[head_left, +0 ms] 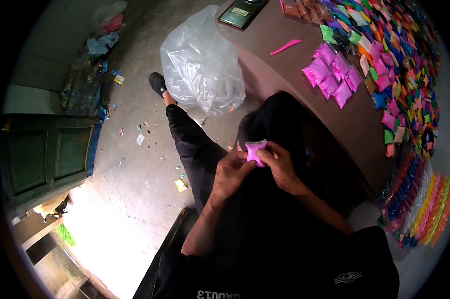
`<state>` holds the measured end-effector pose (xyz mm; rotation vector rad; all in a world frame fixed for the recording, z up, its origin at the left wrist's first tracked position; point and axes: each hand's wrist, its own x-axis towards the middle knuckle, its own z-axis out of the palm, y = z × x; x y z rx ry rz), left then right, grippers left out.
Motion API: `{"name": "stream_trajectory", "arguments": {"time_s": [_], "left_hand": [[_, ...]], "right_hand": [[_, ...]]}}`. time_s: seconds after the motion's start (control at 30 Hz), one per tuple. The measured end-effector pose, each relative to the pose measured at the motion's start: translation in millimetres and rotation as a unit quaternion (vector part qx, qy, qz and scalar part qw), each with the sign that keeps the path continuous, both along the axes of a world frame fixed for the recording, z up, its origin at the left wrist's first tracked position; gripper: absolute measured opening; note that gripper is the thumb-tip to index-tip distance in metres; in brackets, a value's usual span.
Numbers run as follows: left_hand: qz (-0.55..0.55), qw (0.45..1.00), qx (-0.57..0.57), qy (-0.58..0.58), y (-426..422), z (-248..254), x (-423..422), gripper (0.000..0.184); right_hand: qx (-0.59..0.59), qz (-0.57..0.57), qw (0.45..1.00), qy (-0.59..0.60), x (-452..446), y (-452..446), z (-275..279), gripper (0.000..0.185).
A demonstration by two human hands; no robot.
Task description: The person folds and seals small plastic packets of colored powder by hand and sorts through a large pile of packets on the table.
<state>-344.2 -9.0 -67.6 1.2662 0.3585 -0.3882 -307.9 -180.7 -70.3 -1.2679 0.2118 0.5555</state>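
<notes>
Both hands on one pink packet (pixel 255 151), held up over the lap, off the bench. Left hand (pixel 230 173): grip pinching the packet's left side, thumb across the lower part. Right hand (pixel 281 167): grip pinching the right side, thumb on its face. Clear top edge points away from the wearer.

Black trousers (pixel 197 139) below the hands. Bench (pixel 357 132) to the right, curved edge. On it: cluster of similar pink packets (pixel 328 86) lying flat, pink plastic knife (pixel 286 47) just beside them, big heap of multicolour packets (pixel 399 92) past those. Clear-wrapped colour bundles (pixel 431 207) at lower right; can't tell what carries them.

Further out: large clear plastic bag (pixel 202 65) on the concrete floor (pixel 135 107), next to a black shoe (pixel 157 83). Dark phone (pixel 241 14) at the bench's far end. Litter scattered on the floor, green panelled door (pixel 31 154) far left.
</notes>
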Motion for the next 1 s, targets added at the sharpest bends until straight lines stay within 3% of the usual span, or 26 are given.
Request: {"name": "stream_trajectory", "arguments": {"time_s": [0.2, 0.37, 0.73, 0.9, 1.0], "left_hand": [[0.017, 1.0, 0.001, -0.021, -0.9, 17.2, 5.5, 0.026], [0.003, 0.996, 0.093, -0.013, 1.1, 12.4, 5.2, 0.023], [0.035, 0.996, 0.076, -0.011, -7.3, 10.8, 5.8, 0.022], [0.046, 0.995, 0.088, -0.011, -5.4, 6.8, 4.0, 0.023], [0.047, 0.988, 0.134, -0.057, -5.9, 8.1, 2.8, 0.022]], "right_hand": [[0.003, 0.012, 0.999, -0.031, -1.2, -2.0, 2.0, 0.018], [-0.033, 0.03, 0.998, -0.054, -3.4, -2.8, -5.2, 0.016], [-0.004, -0.016, 1.0, -0.021, -3.0, -0.9, -1.2, 0.013], [-0.063, 0.012, 0.992, -0.104, -5.1, 2.4, -3.8, 0.014], [-0.037, -0.005, 0.998, -0.049, -2.7, 6.9, 10.0, 0.016]]}}
